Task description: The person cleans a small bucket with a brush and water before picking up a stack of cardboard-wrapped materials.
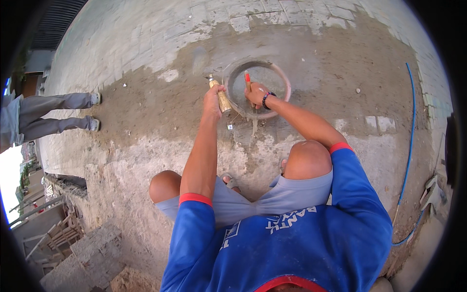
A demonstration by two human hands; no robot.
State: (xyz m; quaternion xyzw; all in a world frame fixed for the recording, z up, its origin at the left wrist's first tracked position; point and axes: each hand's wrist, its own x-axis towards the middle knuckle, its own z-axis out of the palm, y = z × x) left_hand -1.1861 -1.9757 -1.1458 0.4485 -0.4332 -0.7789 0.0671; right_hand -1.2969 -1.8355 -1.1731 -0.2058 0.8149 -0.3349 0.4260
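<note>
My left hand (213, 101) is closed round the pale wooden handle of a trowel (224, 100). Its metal neck points away from me, and the blade blends into the grey ground. Just right of it lies a round, shallow basin (287, 92) with a thick pinkish-grey rim and wet grey material inside. Over the basin, my right hand (258, 95) grips a slim handle with a red end (247, 77). The lower part of that tool is hidden by my fingers, so its kind does not show. A dark beaded bracelet circles my right wrist.
Damp sandy ground (155, 107) surrounds the basin, with grey paving blocks (272, 19) beyond. At far left stands another person (53, 109) in grey trousers. A blue hose (412, 121) curves along the right. Concrete blocks (97, 248) and wooden scraps (61, 236) lie lower left.
</note>
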